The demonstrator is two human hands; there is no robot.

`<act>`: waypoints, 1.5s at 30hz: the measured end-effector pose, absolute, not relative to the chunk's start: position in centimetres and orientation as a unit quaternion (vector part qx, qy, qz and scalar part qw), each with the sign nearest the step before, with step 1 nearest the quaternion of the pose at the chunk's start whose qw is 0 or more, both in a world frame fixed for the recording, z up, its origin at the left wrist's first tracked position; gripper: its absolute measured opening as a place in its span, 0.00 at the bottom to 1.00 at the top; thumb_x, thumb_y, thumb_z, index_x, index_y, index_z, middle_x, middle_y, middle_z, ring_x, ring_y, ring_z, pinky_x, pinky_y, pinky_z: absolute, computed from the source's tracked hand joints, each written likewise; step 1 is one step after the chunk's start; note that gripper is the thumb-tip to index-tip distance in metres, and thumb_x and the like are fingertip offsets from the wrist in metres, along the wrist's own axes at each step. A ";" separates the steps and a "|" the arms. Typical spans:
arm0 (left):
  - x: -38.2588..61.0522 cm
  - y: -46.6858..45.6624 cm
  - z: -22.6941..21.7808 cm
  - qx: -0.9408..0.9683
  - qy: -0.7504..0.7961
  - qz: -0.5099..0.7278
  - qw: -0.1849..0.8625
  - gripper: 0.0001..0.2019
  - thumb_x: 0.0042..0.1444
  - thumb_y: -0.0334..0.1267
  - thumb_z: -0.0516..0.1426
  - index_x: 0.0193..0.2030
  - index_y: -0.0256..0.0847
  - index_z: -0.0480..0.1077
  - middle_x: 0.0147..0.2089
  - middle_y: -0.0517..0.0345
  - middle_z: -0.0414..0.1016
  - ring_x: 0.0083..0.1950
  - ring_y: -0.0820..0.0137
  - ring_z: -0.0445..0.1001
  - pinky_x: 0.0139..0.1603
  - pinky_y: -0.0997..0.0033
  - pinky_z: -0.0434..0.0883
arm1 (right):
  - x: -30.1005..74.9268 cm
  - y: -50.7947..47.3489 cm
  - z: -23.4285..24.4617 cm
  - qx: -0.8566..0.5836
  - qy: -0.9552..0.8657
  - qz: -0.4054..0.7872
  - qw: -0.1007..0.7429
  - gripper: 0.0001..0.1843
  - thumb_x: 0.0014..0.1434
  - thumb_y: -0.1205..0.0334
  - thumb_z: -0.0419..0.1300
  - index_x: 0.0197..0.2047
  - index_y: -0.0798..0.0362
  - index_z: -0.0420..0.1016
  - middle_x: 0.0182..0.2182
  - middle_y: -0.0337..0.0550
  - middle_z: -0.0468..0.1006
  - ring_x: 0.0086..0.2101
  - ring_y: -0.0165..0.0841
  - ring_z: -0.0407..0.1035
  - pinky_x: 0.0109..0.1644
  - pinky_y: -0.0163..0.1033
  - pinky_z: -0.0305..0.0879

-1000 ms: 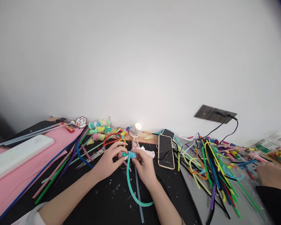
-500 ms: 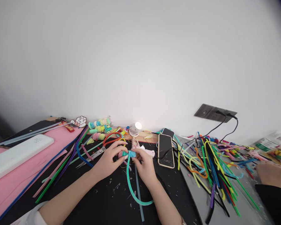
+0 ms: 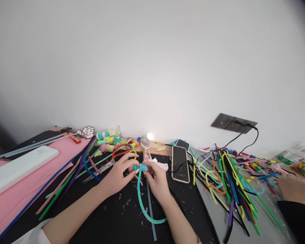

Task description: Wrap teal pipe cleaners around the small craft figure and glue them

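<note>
Teal pipe cleaner (image 3: 143,200): its long tail loops across the black mat (image 3: 112,217) toward you, while its coiled end sits pinched between your 2 hands. Your left hand (image 3: 117,174) grips the coil to steady it; your right hand (image 3: 156,179) pinches the wrap. Scissors (image 3: 109,162) lie just beside, phone (image 3: 180,163) near.

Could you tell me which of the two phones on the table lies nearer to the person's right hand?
The larger phone, lying screen-up just beside the right hand; the smaller phone lies behind it, closer to the wall.
</note>
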State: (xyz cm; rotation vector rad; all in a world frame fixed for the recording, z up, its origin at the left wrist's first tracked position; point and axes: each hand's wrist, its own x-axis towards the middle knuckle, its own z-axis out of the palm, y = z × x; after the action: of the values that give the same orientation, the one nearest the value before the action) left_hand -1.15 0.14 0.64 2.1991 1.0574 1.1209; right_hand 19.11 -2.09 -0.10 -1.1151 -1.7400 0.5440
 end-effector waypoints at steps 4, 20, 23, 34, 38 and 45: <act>-1.1 0.1 0.6 0.800 0.386 0.402 0.221 0.07 0.65 0.37 0.56 0.44 0.47 0.75 0.62 0.51 0.72 0.53 0.59 0.78 0.55 0.58 0.78 | 19.1 -2.1 -0.1 -0.456 -0.712 0.224 0.485 0.15 0.58 0.71 0.58 0.47 0.51 0.80 0.37 0.45 0.84 0.33 0.36 0.76 0.39 0.39 0.74; -1.1 0.0 0.4 0.802 0.384 0.398 0.224 0.07 0.65 0.36 0.55 0.46 0.47 0.74 0.63 0.51 0.70 0.55 0.59 0.77 0.51 0.61 0.79 | 19.0 -2.0 -0.3 -0.457 -0.711 0.234 0.481 0.16 0.58 0.70 0.57 0.47 0.52 0.80 0.38 0.46 0.84 0.33 0.36 0.76 0.40 0.38 0.74; -1.0 0.0 0.4 0.804 0.385 0.397 0.219 0.07 0.65 0.36 0.54 0.46 0.46 0.74 0.63 0.50 0.70 0.55 0.59 0.78 0.51 0.60 0.79 | 19.1 -2.0 -0.4 -0.455 -0.713 0.234 0.480 0.16 0.58 0.70 0.57 0.47 0.53 0.80 0.38 0.46 0.84 0.33 0.36 0.76 0.40 0.38 0.74; -1.0 0.1 0.4 0.803 0.387 0.400 0.212 0.08 0.64 0.36 0.55 0.46 0.47 0.75 0.63 0.51 0.72 0.53 0.60 0.78 0.51 0.60 0.79 | 19.0 -2.0 -0.3 -0.455 -0.709 0.234 0.486 0.15 0.58 0.70 0.58 0.47 0.52 0.80 0.37 0.46 0.84 0.32 0.35 0.76 0.39 0.38 0.74; -1.0 0.1 0.3 0.804 0.384 0.398 0.220 0.08 0.64 0.36 0.55 0.46 0.47 0.74 0.63 0.50 0.71 0.53 0.60 0.78 0.50 0.60 0.79 | 19.0 -2.0 -0.3 -0.456 -0.708 0.237 0.485 0.16 0.58 0.70 0.58 0.47 0.53 0.80 0.38 0.46 0.84 0.33 0.35 0.76 0.40 0.38 0.74; -1.1 0.1 0.2 0.806 0.381 0.406 0.200 0.08 0.64 0.35 0.55 0.46 0.47 0.75 0.62 0.51 0.72 0.53 0.60 0.78 0.50 0.61 0.79 | 19.0 -2.0 -0.4 -0.456 -0.707 0.236 0.486 0.16 0.58 0.70 0.57 0.47 0.52 0.80 0.38 0.47 0.84 0.33 0.36 0.76 0.40 0.39 0.74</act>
State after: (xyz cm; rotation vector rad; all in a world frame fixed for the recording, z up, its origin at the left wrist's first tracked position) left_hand -1.05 0.08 0.24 2.2541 1.0640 1.1346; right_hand 19.03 -1.97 -0.42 -1.1108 -1.7202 0.5754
